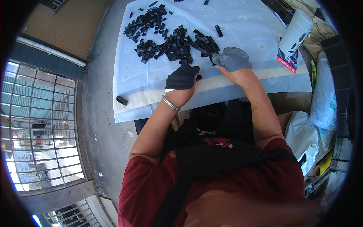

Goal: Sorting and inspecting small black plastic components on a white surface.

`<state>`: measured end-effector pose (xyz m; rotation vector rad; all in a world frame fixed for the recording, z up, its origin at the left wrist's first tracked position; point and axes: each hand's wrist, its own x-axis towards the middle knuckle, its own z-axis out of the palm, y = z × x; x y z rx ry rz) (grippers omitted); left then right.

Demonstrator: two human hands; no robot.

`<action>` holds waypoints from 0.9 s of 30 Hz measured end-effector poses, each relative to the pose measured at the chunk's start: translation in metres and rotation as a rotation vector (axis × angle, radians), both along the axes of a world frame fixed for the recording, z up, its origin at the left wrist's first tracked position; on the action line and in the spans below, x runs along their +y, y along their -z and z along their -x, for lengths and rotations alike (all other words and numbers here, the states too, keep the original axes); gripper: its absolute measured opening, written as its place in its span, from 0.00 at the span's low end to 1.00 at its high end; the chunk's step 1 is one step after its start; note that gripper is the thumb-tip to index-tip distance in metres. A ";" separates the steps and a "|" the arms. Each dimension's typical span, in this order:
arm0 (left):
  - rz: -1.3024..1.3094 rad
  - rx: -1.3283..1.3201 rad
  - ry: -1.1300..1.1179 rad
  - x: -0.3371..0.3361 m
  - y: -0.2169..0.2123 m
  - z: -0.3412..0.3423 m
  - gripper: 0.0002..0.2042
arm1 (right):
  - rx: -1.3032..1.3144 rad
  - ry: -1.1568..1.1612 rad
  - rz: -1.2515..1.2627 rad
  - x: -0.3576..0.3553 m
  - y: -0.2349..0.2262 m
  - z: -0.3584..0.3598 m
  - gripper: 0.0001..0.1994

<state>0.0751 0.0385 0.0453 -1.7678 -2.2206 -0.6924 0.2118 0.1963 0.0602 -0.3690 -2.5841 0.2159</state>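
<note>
My left hand [182, 78], in a black glove with a bracelet at the wrist, is closed above the near part of the table. A small black piece [198, 77] shows at its thumb side, seemingly gripped. To its right, my right hand [232, 61] wears a grey glove and has its fingers curled down. What it holds, if anything, is hidden under the glove. Just beyond it lies a pile of longer black plastic pieces [204, 42]. Heaps of small black plastic parts [177, 47] spread beyond my left hand, with another heap [145, 23] farther left.
A white patterned cloth [242, 30] covers the table. One black piece [121, 100] lies at its left edge, another [219, 31] beyond my right hand. At right, a white cylindrical container [297, 32] stands on a red-and-black card [286, 62]. White bags [324, 90] crowd the right side.
</note>
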 end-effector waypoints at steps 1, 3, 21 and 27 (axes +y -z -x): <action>0.104 0.024 0.036 0.006 0.000 0.000 0.08 | -0.086 0.015 0.017 -0.001 -0.005 -0.001 0.12; 0.230 0.042 0.122 0.011 0.001 0.000 0.08 | -0.171 0.030 0.033 -0.001 -0.008 -0.001 0.12; -0.099 -1.156 -0.136 -0.019 0.015 0.003 0.07 | 0.176 -0.300 0.355 -0.025 0.009 0.003 0.20; -0.022 -1.177 -0.146 -0.019 0.004 -0.004 0.11 | -0.078 -0.248 0.302 -0.028 0.009 0.010 0.21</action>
